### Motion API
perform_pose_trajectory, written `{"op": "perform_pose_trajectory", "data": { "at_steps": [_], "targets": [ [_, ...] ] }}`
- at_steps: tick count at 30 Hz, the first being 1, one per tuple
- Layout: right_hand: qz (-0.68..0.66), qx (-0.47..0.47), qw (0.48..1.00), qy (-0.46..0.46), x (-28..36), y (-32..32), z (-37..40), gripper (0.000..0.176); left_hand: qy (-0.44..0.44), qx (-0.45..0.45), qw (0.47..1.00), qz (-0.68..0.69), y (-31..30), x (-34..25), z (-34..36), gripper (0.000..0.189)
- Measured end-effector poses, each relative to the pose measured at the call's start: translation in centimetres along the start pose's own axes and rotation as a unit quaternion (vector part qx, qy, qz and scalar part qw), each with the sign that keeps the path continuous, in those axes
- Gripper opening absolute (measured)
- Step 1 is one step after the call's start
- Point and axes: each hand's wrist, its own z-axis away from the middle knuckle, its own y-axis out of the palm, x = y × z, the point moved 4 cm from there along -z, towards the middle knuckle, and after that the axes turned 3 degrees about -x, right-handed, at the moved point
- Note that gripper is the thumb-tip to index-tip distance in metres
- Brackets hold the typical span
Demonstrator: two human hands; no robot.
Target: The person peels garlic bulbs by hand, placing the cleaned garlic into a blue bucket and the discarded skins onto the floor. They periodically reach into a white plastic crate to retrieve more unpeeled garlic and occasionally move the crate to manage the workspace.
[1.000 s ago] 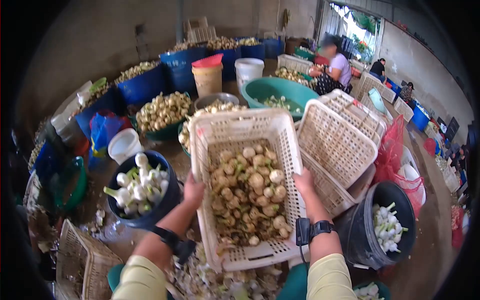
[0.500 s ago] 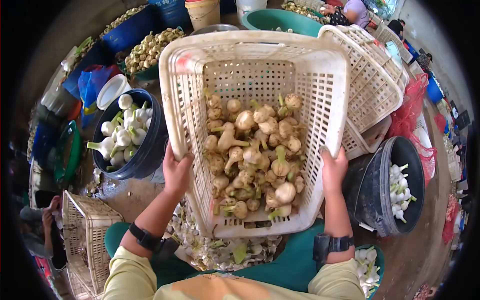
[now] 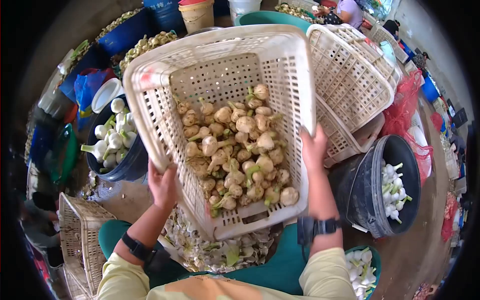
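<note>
Arms point(image 3: 149, 220) angling up from the frame's bottom, the left hand point(image 3: 163, 186) and, higher, the right hand point(image 3: 314, 146) grasp opposite rims of a tilted crate point(image 3: 215, 72).

A white crate point(image 3: 215, 62) is hiding part of the left grip point(image 3: 162, 185), the right grip point(image 3: 315, 147) and a green basin point(image 3: 272, 19). The top edge is cutting off a person in purple point(image 3: 350, 12); at far left, another person point(image 3: 42, 225) is blurring into shadow.
</note>
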Motion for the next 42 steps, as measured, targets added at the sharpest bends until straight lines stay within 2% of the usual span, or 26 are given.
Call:
{"op": "perform_pose_trajectory", "data": {
  "at_steps": [1,2,3,5,7,8,10,11,12,13,14,16,18,22,24,25,27,28,30,32,34,36,38,40,41,42],
  "targets": [
    [-0.008,0.006,1.0,-0.003,0.2,0.8,-0.8,0.034,0.019,0.008,1.0,0.017,0.4,0.7,-1.1,0.053],
    [0.085,-0.086,0.976,-0.18,1.9,1.3,-1.4,0.038,0.023,0.004,1.0,-0.015,0.5,1.0,-2.8,0.054],
    [0.173,-0.18,0.905,-0.346,3.7,2.2,-1.1,0.042,0.038,0.009,0.995,-0.089,1.0,0.9,-4.5,0.054],
    [0.215,-0.129,0.876,-0.413,4.9,4.7,1.9,0.055,0.029,0.017,0.98,-0.196,1.9,1.8,-8.6,0.055],
    [0.273,0.147,0.866,-0.393,2.6,9.4,5.1,0.056,0.001,0.023,0.96,-0.28,2.9,1.3,-11.2,0.055],
    [0.365,0.261,0.839,-0.306,1.7,11.3,6.4,0.05,0.081,-0.031,0.931,-0.355,1.7,4.1,-12.5,0.057],
    [0.361,0.241,0.845,-0.313,-1.8,14.5,6.6,0.048,0.083,-0.021,0.948,-0.306,1.5,4.6,-11.9,0.048],
    [0.391,0.305,0.837,-0.233,-2.4,15.8,5.6,0.05,0.01,0.016,0.948,-0.319,2.1,2.7,-10.3,0.054],
    [0.415,0.365,0.819,-0.152,-2.4,16.7,4.9,0.051,0.019,0.016,0.907,-0.419,1.6,3.1,-9.7,0.064],
    [0.381,0.355,0.845,-0.124,-1.6,16.9,4.3,0.052,0.025,0.054,0.906,-0.418,1.2,3.3,-8.7,0.072],
    [0.345,0.346,0.867,-0.096,-0.8,16.9,3.8,0.052,0.112,0.072,0.89,-0.437,0.7,3.2,-7.6,0.074],
    [0.259,0.272,0.923,-0.078,0.3,16.1,3.5,0.046,0.083,0.104,0.886,-0.444,-0.7,2.2,-5.6,0.078],
    [0.405,0.274,0.847,-0.209,0.6,16.5,4.0,0.041,0.095,0.157,0.861,-0.474,-2.1,-0.7,-3.3,0.069],
    [0.45,0.279,0.813,-0.241,-1.8,17.7,3.8,0.037,0.039,0.202,0.879,-0.43,-6.7,-2.9,0.2,0.057],
    [0.44,0.233,0.843,-0.203,-2.5,17.1,3.1,0.037,0.0,0.301,0.869,-0.392,-8.9,-4.2,2.1,0.051],
    [0.44,0.231,0.841,-0.214,-1.8,16.3,3.6,0.037,0.004,0.292,0.873,-0.39,-10.4,-5.2,2.7,0.051],
    [0.407,0.194,0.881,-0.14,-0.4,14.1,4.1,0.041,-0.045,0.379,0.835,-0.396,-12.5,-6.1,4.3,0.048],
    [0.41,0.191,0.879,-0.151,0.2,14.1,3.9,0.041,-0.04,0.371,0.842,-0.39,-13.2,-6.8,4.8,0.048],
    [0.455,0.278,0.845,-0.044,0.1,14.1,4.3,0.055,-0.034,0.407,0.801,-0.438,-14.4,-7.5,6.0,0.048],
    [0.439,0.238,0.861,-0.099,1.4,13.1,6.0,0.052,-0.03,0.418,0.8,-0.43,-13.8,-8.2,6.5,0.051],
    [0.275,0.097,0.946,-0.144,5.9,10.7,10.0,0.041,0.009,0.412,0.817,-0.403,-11.7,-8.8,7.0,0.059],
    [0.068,0.169,0.974,-0.131,9.7,8.5,15.6,0.031,0.14,0.353,0.853,-0.357,-8.8,-10.4,8.0,0.078],
    [-0.207,0.26,0.943,-0.009,10.4,7.6,20.7,0.024,0.263,0.356,0.848,-0.29,-6.6,-10.4,9.3,0.085],
    [-0.297,0.265,0.913,0.086,11.3,6.5,24.9,0.021,0.375,0.35,0.826,-0.235,-5.8,-9.5,10.6,0.073],
    [-0.34,0.274,0.893,0.114,12.8,5.8,26.6,0.02,0.372,0.364,0.824,-0.225,-5.9,-9.6,11.2,0.073],
    [-0.315,0.257,0.901,0.15,12.4,5.4,27.6,0.022,0.422,0.363,0.805,-0.205,-6.2,-10.2,11.8,0.068]
  ]
}}
